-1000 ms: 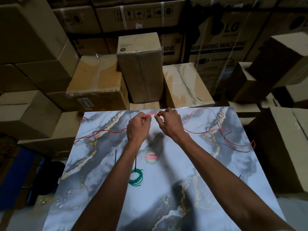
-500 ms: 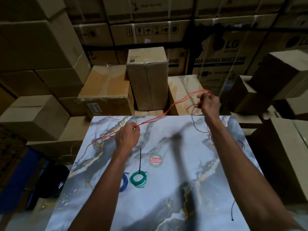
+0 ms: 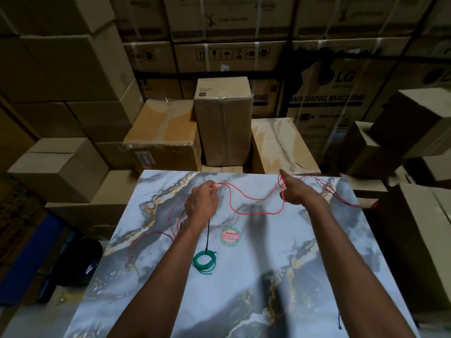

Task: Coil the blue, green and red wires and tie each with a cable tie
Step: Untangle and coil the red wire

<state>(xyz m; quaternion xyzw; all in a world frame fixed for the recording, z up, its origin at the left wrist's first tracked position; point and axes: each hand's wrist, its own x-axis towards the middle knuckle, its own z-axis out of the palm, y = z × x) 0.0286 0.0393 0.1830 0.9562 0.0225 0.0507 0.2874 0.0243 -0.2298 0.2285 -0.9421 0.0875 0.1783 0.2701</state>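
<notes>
The red wire (image 3: 253, 198) sags in loose loops between my two hands above the marble-patterned table (image 3: 256, 276). My left hand (image 3: 201, 203) pinches it near the table's far middle. My right hand (image 3: 294, 191) grips it at the far right, with several strands trailing off to the right edge. More red wire runs down the table's left side. The green wire (image 3: 204, 261) lies coiled near my left forearm, tied with a black cable tie (image 3: 208, 234) whose tail points away from me. The blue wire is hidden.
Cardboard boxes (image 3: 223, 120) are stacked close behind and on both sides of the table. A round red-and-green sticker (image 3: 230, 236) is on the tabletop. A short dark cable tie (image 3: 338, 320) lies near the right front edge. A dark bag (image 3: 80, 259) sits on the floor at left.
My right hand has come down from its raised stretch toward the table's far right corner, so the red wire now sags in loops. The view shifted and my left arm now covers the blue coil.
</notes>
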